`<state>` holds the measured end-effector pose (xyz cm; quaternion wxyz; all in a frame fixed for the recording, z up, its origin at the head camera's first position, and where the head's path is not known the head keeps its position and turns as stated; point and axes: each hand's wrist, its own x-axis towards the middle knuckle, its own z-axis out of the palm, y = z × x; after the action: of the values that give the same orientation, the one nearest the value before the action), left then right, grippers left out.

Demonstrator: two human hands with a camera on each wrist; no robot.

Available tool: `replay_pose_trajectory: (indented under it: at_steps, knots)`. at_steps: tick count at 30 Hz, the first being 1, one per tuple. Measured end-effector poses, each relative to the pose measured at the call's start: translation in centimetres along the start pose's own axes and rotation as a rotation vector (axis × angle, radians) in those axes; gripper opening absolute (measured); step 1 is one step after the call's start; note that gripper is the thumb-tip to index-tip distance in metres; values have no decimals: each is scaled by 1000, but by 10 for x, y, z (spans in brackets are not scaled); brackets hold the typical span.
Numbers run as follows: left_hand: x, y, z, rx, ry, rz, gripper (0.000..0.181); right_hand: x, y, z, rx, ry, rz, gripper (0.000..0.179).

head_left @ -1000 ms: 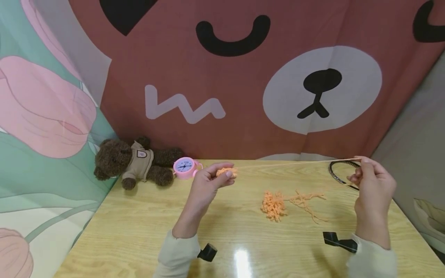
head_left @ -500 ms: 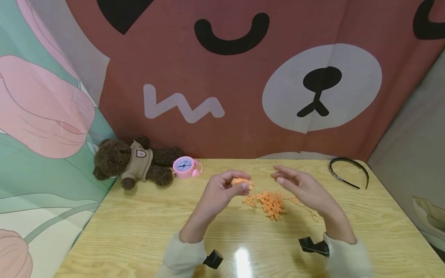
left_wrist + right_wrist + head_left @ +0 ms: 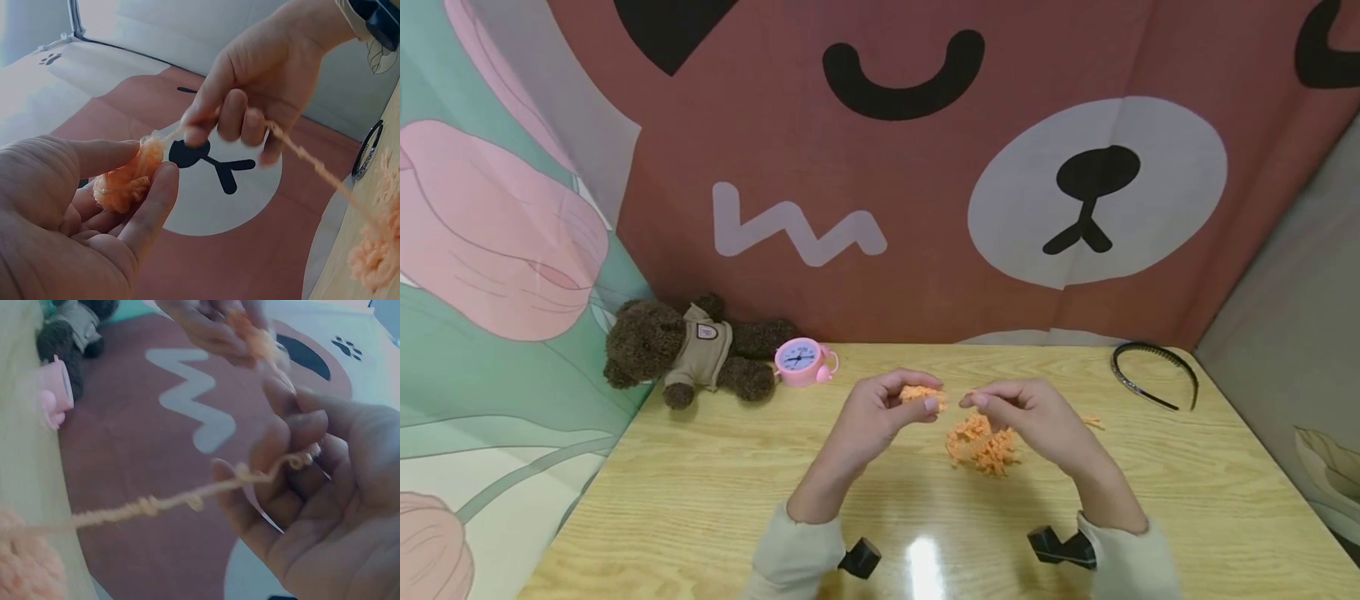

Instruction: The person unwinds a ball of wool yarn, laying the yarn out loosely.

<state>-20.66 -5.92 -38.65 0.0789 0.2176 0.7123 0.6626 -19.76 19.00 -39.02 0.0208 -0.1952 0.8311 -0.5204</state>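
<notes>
My left hand holds a small wound bundle of orange yarn between thumb and fingers, raised over the table. Just to its right, my right hand pinches the strand of yarn between thumb and index finger. A short length runs from that pinch to the bundle, as the left wrist view shows. Past the right hand's curled fingers, the kinked strand trails down toward a loose curly pile of orange yarn on the table. The right hand covers part of this pile in the head view.
A brown teddy bear lies at the table's back left, with a pink alarm clock beside it. A black headband rests at the back right. Behind the wooden table hangs a bear-print cloth.
The right hand has come left from the far right, where it stretched the strand taut. Its fingers, looser midway, now pinch yarn beside the bundle. The left hand has shifted slightly right and down.
</notes>
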Motion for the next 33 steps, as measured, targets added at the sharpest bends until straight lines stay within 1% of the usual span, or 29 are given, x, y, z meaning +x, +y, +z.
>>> replay_pose_trajectory:
  at_steps: [4,6,9,11,15,17,20,24,26,30,33]
  knots:
    - [2,-1,-3,-55,22,19,30,-5,2,-16,-20,167,27,34]
    - [2,-2,-5,-76,33,22,28,-8,3,-24,-11,228,27,36]
    - [3,-3,-7,-81,44,20,27,-13,6,-34,26,314,9,38]
    - [3,-3,-8,-72,47,16,26,-15,7,-39,81,369,0,38]
    - [3,-3,-9,-45,55,7,26,-17,9,-45,244,471,-12,37]
    - [3,-2,-9,-35,69,-1,25,-17,10,-47,322,517,-24,36]
    - [4,-1,-10,-42,100,-9,24,-17,11,-50,406,593,-45,34]
    - [6,-1,-10,-97,170,-7,22,-18,12,-54,462,673,-50,32]
    - [7,-1,-11,-125,211,0,21,-18,12,-55,465,699,-46,32]
    - [8,-1,-12,-176,284,9,19,-18,13,-56,453,715,-33,33]
    - [9,0,-14,-212,327,20,17,-19,14,-59,449,716,-22,36]
